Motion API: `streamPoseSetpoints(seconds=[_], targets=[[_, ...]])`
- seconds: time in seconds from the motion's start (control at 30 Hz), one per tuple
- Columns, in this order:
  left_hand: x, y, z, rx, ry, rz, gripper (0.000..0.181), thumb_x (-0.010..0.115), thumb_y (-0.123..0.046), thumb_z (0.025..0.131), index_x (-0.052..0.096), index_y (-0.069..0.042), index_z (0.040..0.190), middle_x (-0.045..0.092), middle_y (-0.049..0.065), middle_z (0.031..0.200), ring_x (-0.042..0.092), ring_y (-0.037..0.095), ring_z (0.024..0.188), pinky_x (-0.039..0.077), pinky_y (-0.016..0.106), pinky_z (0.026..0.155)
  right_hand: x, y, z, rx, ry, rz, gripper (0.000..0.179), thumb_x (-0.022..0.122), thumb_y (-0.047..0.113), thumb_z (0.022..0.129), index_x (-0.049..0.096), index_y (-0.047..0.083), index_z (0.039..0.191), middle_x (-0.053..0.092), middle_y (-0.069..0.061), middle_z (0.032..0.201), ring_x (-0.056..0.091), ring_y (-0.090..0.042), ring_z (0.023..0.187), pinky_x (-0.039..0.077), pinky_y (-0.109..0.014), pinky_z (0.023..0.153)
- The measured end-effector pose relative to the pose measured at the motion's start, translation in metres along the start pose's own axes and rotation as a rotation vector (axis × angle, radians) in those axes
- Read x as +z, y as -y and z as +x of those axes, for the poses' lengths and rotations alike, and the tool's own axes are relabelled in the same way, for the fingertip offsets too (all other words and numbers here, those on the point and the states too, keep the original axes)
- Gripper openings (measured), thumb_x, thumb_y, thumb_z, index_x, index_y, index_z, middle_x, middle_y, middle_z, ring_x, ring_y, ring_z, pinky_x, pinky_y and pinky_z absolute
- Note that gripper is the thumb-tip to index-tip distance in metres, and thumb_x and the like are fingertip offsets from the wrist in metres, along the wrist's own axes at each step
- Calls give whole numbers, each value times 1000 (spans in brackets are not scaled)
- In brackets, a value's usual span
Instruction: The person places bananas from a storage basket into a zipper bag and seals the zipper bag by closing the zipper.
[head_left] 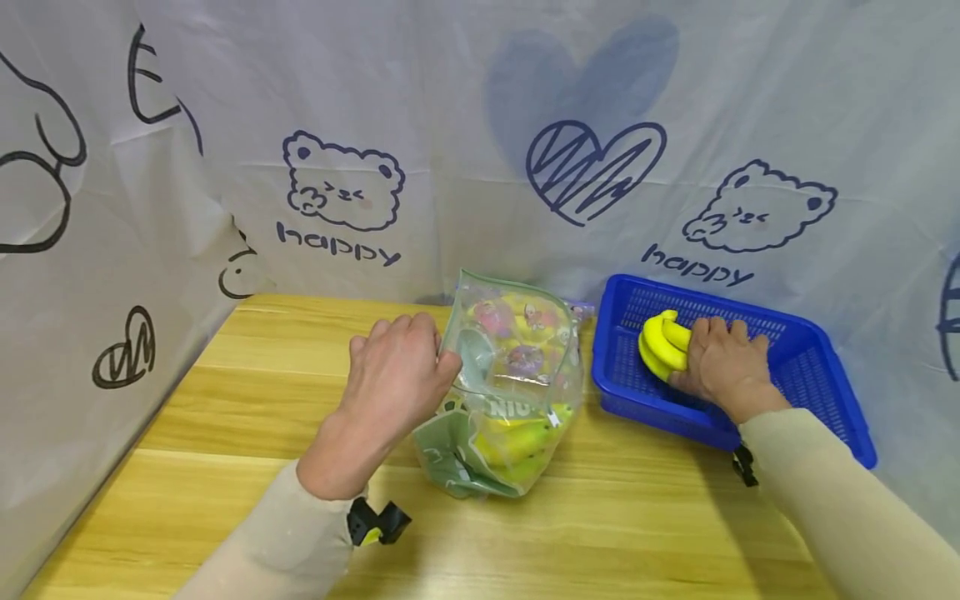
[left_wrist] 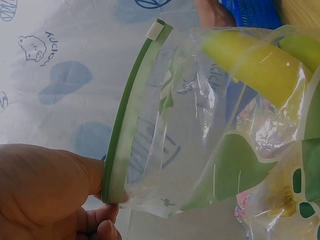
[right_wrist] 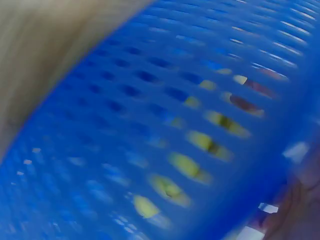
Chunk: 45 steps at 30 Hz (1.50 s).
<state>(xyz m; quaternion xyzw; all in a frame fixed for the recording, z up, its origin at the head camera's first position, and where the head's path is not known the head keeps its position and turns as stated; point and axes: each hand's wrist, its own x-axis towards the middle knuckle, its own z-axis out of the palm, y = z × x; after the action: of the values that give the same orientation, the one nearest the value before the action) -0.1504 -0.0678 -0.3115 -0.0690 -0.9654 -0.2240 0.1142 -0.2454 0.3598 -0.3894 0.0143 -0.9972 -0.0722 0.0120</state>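
My left hand (head_left: 393, 371) pinches the corner of a clear zip bag (head_left: 448, 454) with green trim. In the left wrist view the thumb and fingers grip the end of its green zip strip (left_wrist: 122, 105), and a white slider (left_wrist: 155, 30) sits at the far end. Through the plastic show yellow-green bananas (head_left: 517, 442) low in the bag. Inside the blue basket (head_left: 656, 423), my right hand (head_left: 727, 367) grips a bunch of yellow bananas (head_left: 660, 346) from its right side. In the blurred right wrist view, the basket's slotted wall hides most of the hand, with yellow showing through the slots.
Bag and basket stand side by side on a wooden table (head_left: 255, 500). Behind the bag, a purple-edged package (head_left: 582, 309) peeks out. A white cloth (head_left: 450, 125) with drawn bears and hearts hangs at the back and left, close behind the basket.
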Motion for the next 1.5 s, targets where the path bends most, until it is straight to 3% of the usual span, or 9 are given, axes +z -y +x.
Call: streamPoseSetpoints(seconds=[0.2,0.4,0.57,0.73,0.93,1.13,1.3,1.5], targets=[[-2,3,0,-20,22,-13,15,62,-23,92,55,-13,83,56,5,80,51,30,82,35,46,78,-34,16,-2,41,17,157,89,76,54,83,40,-13,128,49,-34,117,45,-58,107,41,-79,86],[-4,3,1,-33,35,-26,16,61,-23,92,54,-14,82,56,5,81,50,30,83,33,46,78,-68,32,-13,20,56,233,81,74,54,83,43,-11,121,50,-28,108,47,-48,97,46,-60,74],[-4,-2,2,-33,50,-45,16,62,-24,92,55,-14,82,56,5,82,50,30,84,34,46,80,-104,37,-27,-6,111,322,68,73,46,85,46,-9,114,52,-23,96,57,-35,76,50,-41,61],[-4,-5,2,-34,43,-53,16,62,-24,92,54,-14,83,56,4,81,49,30,83,33,46,80,-148,45,-43,-14,146,367,63,71,45,88,46,-8,112,56,-21,90,60,-28,63,51,-37,54],[-4,-8,2,-41,41,-64,15,61,-24,91,55,-14,83,56,4,83,49,30,84,33,46,81,-196,67,-63,-54,93,382,67,69,52,91,50,-7,117,61,-18,87,60,-28,65,49,-38,53],[-4,-12,2,-39,29,-67,16,61,-23,91,54,-15,81,56,3,82,49,30,85,32,46,81,-234,107,-78,-124,32,385,72,63,68,92,63,1,117,67,-15,92,61,-27,71,47,-38,58],[-5,-15,3,-34,30,-79,16,62,-23,91,54,-15,81,55,3,81,50,30,85,31,45,79,-246,147,-81,-165,9,508,67,64,69,92,67,6,114,70,-12,92,64,-25,70,50,-37,58],[-6,-13,3,-42,47,-92,20,60,-23,93,53,-14,77,52,4,78,49,29,81,30,44,76,-223,178,-80,-162,6,627,68,68,67,92,60,5,118,67,-14,96,65,-24,71,53,-33,58]])
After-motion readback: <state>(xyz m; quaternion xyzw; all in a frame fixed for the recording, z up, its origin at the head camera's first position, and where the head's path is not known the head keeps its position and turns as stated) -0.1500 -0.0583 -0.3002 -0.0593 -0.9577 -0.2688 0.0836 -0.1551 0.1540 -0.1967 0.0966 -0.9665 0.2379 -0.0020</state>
